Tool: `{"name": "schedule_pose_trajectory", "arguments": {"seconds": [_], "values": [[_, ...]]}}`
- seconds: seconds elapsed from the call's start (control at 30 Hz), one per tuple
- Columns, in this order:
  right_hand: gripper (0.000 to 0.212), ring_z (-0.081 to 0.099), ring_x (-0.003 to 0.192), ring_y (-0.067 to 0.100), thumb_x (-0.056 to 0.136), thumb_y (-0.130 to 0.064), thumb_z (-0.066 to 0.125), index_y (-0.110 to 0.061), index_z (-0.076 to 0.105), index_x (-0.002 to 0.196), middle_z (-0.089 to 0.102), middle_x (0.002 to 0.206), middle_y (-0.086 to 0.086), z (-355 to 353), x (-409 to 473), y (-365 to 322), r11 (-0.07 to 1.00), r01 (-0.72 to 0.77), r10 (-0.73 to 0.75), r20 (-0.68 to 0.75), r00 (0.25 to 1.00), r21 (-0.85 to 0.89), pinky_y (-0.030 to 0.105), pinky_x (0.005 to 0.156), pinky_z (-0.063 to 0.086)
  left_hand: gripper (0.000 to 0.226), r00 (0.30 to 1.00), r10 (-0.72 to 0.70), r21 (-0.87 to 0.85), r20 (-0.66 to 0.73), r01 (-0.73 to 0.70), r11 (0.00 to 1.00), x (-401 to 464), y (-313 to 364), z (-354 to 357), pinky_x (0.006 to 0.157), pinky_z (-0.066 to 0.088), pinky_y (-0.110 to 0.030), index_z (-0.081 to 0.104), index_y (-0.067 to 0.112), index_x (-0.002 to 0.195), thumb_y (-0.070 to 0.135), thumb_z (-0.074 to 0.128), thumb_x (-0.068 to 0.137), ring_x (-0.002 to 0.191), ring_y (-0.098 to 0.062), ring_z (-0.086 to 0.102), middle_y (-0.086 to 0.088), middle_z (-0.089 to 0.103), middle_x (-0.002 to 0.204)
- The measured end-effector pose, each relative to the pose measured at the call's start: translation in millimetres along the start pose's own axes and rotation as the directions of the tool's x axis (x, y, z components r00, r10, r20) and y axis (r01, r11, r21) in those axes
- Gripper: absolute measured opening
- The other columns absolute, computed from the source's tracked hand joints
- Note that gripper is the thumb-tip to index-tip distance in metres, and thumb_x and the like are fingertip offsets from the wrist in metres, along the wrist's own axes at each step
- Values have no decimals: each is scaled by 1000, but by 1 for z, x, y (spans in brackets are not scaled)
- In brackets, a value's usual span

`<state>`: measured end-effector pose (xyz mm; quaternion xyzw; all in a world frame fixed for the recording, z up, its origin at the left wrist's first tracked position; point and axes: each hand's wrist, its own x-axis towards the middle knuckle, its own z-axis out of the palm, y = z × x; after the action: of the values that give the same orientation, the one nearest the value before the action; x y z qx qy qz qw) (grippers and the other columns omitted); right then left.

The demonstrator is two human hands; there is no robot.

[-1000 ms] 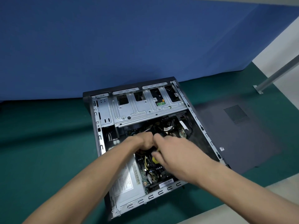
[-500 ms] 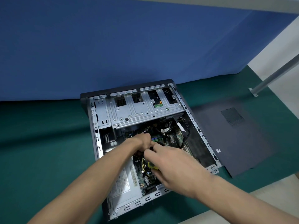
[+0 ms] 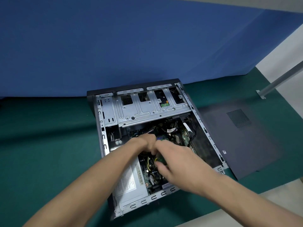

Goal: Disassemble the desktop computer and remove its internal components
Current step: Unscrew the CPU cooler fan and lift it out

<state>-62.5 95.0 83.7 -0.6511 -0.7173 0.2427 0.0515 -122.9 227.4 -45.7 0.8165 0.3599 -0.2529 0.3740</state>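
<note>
Open computer case [image 3: 105, 145] flat on its side on a green worktop [image 3: 45, 145], side panel off, insides exposed. Inside: silver drive cage [image 3: 147, 110] across the far end, just beyond both hands; grey power supply [image 3: 131, 182] in the near-left corner, partly under the left forearm; green circuit board [image 3: 183, 136] on the case floor, crossed by black cables [image 3: 170, 128] just past the knuckles; yellow wires [image 3: 148, 161] between the two wrists. Left hand [image 3: 144, 141] curled into a fist low in the middle of the case, knuckles up, whatever it grips hidden beneath it, so contents impossible to tell. Right hand [image 3: 177, 159] touching the left at the knuckles, fingers bent down and pinching a small green card [image 3: 159, 159], motion-blurred, just above the board. Worktop covered in a dark green mat, backed by a blue cloth screen [image 3: 131, 46] rising behind the case, beyond both hands. Removed dark side panel [image 3: 242, 138] flat on the mat to the right of the right hand, beside the case, its vent grille toward the far end. Farther right, a pale wall [image 3: 282, 51] and a slanted grey metal leg [image 3: 278, 79] bolted at the mat's edge. Pale floor [image 3: 246, 210] under the right forearm. Both forearms covering much of the near half of the case.
</note>
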Motion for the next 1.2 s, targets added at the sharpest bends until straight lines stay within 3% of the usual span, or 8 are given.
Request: {"name": "schedule_pose_trajectory", "arguments": {"seconds": [0.17,0.33,0.47,0.6,0.73,0.93,1.13,1.2], "values": [[26,54,68,7,81,-51,63,-33,45,84,55,76,-11,5,2,11,899,-330,376,-121,919,288,26,56,39,29,994,94,234,-60,-78,969,-21,-2,-9,73,45,-33,60,8,108,28,45,94,93,-28,59,-11,64,105],[53,48,62,22,82,-75,20,-27,42,89,43,60,-9,8,-1,7,901,-423,385,-272,882,-96,34,54,32,27,907,323,-34,-269,-344,938,-73,-15,-15,91,49,-33,64,20,113,11,52,91,103,-14,60,1,66,114],[30,47,60,22,92,-56,34,-26,30,96,44,66,-8,10,-1,8,972,-213,186,-229,955,-97,33,55,28,40,876,379,-302,-298,-464,833,-115,-1,-1,85,50,-33,56,26,114,3,57,80,93,-9,59,6,63,105],[24,52,67,8,80,-45,57,-32,39,91,54,74,-13,15,-6,10,974,-83,117,-154,981,212,28,58,38,62,752,472,-37,-460,-547,836,-149,4,2,83,37,-6,29,31,136,16,48,79,96,7,45,14,41,124],[21,47,60,0,69,-29,68,-29,55,86,54,66,-17,34,-9,23,787,-86,278,-227,934,611,14,53,35,55,673,578,394,-462,-429,813,-162,13,2,76,40,-17,19,25,143,45,21,92,95,-6,50,7,36,129],[25,52,74,-4,69,-28,70,-33,52,85,58,85,-14,64,-11,31,730,-57,216,-150,965,681,16,66,43,36,541,832,869,-123,-346,353,-144,21,-20,36,44,-27,46,10,98,41,29,95,47,-15,52,-2,56,73],[10,54,68,20,80,-23,55,-32,52,82,58,89,5,82,0,40,788,-134,267,-137,954,601,39,58,47,44,593,556,716,-583,50,697,-142,59,5,35,20,-17,42,17,57,52,39,83,27,-18,27,2,38,36],[22,56,80,18,81,-14,59,-18,59,103,61,99,7,83,1,43,782,-87,209,-129,969,617,42,72,52,34,618,617,795,-487,20,607,-147,58,3,36,25,-22,53,12,76,42,41,87,42,-18,38,-5,53,59]]}}
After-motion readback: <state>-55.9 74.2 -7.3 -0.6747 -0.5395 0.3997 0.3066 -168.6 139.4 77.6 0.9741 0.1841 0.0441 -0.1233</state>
